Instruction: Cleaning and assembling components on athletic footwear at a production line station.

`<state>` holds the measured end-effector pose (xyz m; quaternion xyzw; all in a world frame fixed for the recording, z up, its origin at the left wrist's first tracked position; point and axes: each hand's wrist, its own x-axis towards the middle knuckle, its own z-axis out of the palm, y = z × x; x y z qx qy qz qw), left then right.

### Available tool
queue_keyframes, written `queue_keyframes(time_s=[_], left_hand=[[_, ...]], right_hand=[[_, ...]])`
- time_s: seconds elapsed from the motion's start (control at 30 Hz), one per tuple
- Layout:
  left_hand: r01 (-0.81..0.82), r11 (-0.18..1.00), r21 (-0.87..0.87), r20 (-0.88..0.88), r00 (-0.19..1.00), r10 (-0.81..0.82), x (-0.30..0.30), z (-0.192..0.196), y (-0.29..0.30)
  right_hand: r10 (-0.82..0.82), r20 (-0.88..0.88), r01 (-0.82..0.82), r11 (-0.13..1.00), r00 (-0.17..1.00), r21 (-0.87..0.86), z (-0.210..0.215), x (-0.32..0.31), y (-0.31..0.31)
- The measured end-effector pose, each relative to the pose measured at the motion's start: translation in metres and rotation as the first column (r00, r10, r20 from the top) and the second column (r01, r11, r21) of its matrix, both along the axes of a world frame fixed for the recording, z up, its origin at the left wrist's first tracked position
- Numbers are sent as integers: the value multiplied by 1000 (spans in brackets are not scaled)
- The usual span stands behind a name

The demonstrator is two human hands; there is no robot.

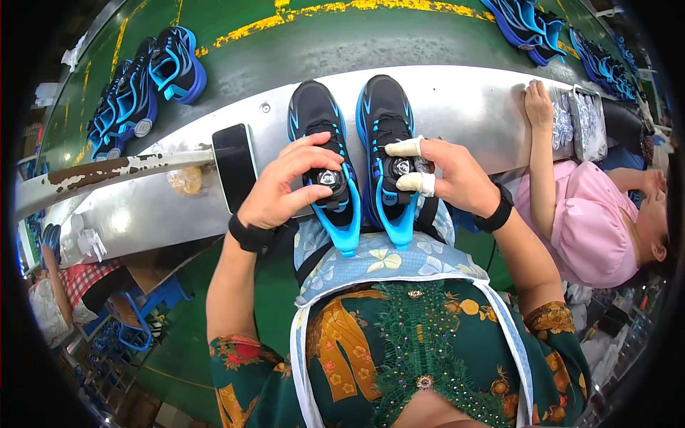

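Two black sneakers with bright blue trim lie side by side in front of me, toes pointing away. My left hand [303, 171] is closed about the tongue of the left sneaker [314, 103], thumb and fingers around its round dial [328, 178]. On the right sneaker [385, 96], my right hand [442, 171] pinches the tongue around a matching dial [402, 167]. Pale covers sit on my right thumb and a finger. Both blue heels stick out over the metal bench's near edge, close to my apron [378, 264].
A dark-screened phone [234, 167] rests on the metal bench [457, 107], left of the shoes, beside a worn curved bar [107, 178]. More sneakers [175, 64] stand beyond at far left and right. A co-worker in pink [585, 221] sits at right, near a metal tray [586, 125].
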<state>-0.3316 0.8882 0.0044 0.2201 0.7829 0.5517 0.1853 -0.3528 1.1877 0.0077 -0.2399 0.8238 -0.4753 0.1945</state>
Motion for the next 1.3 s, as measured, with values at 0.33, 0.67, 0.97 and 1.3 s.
queue_keyframes(time_s=[0.33, 0.67, 0.97, 1.3], left_hand=[[-400, 898, 183, 728, 669, 150, 53, 54, 58], [-685, 693, 222, 923, 378, 78, 51, 4, 122], [-675, 714, 186, 934, 346, 84, 49, 1, 126], [-678, 694, 243, 930, 366, 32, 49, -3, 127]], right_hand=[[18, 121, -12, 999, 992, -47, 7, -20, 25], [128, -75, -131, 990, 989, -44, 3, -18, 2], [242, 3, -241, 969, 970, -46, 12, -26, 29], [109, -503, -102, 994, 857, 41, -6, -6, 28]])
